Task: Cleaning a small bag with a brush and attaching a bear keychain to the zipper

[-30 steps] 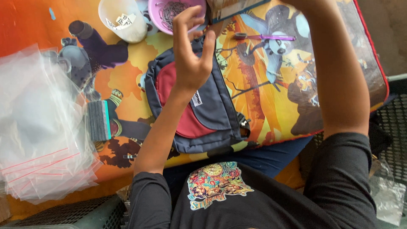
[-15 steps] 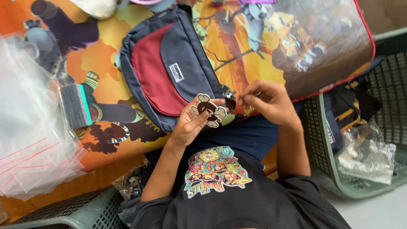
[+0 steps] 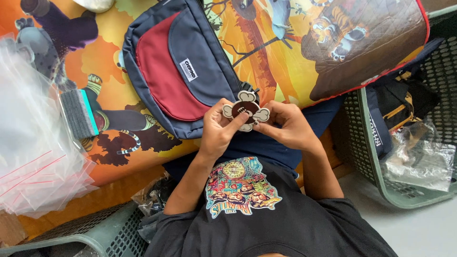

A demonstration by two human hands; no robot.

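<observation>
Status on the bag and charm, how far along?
Done: the navy-and-red sling bag lies flat on the cartoon-print mat.
In hand: the left hand and right hand both pinch a brown-and-cream charm at the bag's near edge.
Left: the charm doesn't look fixed to the bag, though any link is hidden. The clear plastic bags lie untouched.

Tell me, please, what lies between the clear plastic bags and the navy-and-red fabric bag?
A grey block with a teal edge lies on the orange cartoon-printed mat between them, in the head view.
</observation>
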